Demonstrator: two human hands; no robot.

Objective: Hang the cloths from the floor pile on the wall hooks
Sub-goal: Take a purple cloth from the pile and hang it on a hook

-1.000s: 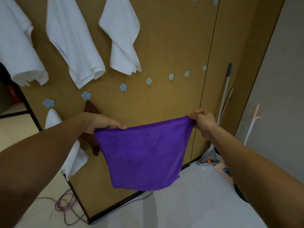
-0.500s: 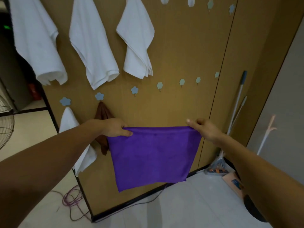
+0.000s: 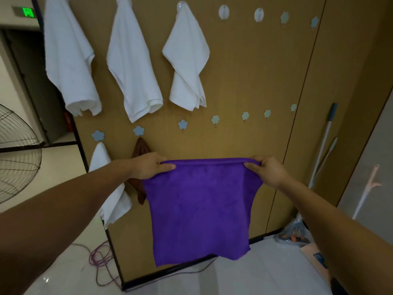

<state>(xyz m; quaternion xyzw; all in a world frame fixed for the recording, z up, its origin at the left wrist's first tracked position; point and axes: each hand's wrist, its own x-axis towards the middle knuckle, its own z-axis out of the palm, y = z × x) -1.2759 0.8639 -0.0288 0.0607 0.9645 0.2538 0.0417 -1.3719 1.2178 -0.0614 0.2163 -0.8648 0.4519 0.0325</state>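
A purple cloth hangs flat in front of the brown wall panel, stretched by its top edge. My left hand pinches its top left corner and my right hand pinches the top right corner. Just above the cloth runs a row of blue flower hooks; the hook above its left part is bare. A brown cloth hangs from the hook behind my left hand, and a white cloth hangs lower left. Three white towels hang from the upper row. The floor pile is out of sight.
A fan grille stands at the left edge. Purple cables lie on the floor by the panel's foot. A mop handle and a white stick lean at the right, with a bag and a box below them.
The view has tilted up and moved closer to the wall. Both hands have levelled the purple cloth's top edge and pulled it taut, and its right corner is now gripped more fully.
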